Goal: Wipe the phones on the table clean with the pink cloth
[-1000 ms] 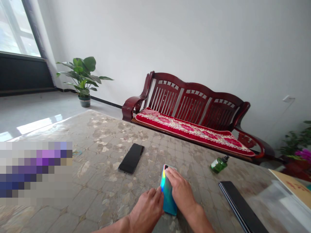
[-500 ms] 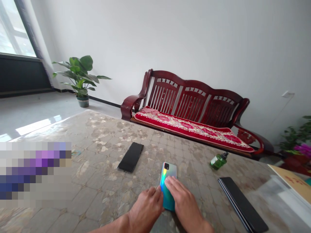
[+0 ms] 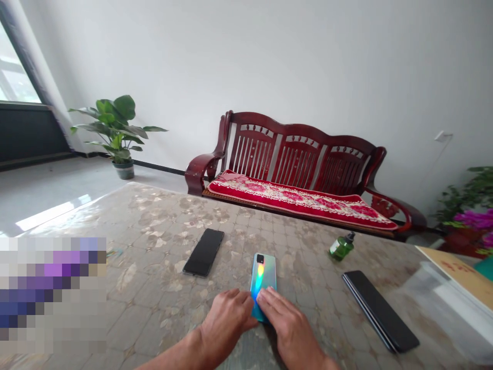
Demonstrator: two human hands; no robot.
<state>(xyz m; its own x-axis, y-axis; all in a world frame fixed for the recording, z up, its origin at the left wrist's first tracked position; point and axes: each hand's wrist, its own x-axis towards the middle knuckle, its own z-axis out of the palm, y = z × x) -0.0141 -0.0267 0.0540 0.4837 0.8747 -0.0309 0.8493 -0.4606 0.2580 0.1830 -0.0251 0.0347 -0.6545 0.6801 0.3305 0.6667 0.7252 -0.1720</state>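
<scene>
A shiny blue-green smartphone (image 3: 268, 272) lies back side up on the table, its camera block at the far end. My left hand (image 3: 228, 316) is closed at the phone's lower left edge, fingers curled against it. Across the lower part of the back lie the outstretched fingers of my right hand (image 3: 287, 319), side by side; its thumb is hidden. A black phone (image 3: 204, 252) rests screen up to the left, apart from both hands.
On the right are a stack of dark phones (image 3: 381, 311), a green pump bottle (image 3: 341, 248) and a tan box (image 3: 454, 272). A patterned cover spreads over the table (image 3: 154, 298). Beyond it stand a red wooden bench (image 3: 300, 156) and a potted plant (image 3: 123, 169).
The view has shifted slightly. My right fingers have slid a little down the phone's back toward me. My left hand stays at the phone's left edge.
</scene>
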